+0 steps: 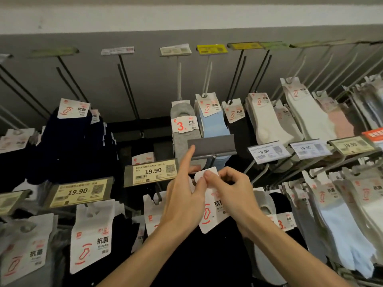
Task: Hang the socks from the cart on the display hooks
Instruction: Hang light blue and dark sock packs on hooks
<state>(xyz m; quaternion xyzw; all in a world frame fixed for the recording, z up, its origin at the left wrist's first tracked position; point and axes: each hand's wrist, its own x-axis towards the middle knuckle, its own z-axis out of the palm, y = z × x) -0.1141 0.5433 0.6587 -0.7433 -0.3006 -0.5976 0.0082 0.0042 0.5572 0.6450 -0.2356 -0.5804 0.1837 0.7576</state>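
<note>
Your left hand [184,195] and right hand [232,189] pinch the sock card [211,214] mid-hang. Next, thread its hole on beneath the grey tag holder [213,145], just above your fingers.

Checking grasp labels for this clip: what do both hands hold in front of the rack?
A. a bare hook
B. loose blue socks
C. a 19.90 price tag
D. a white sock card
D: the left hand and right hand both pinch the top of the white sock card, just below the blank grey tag holder.
</note>
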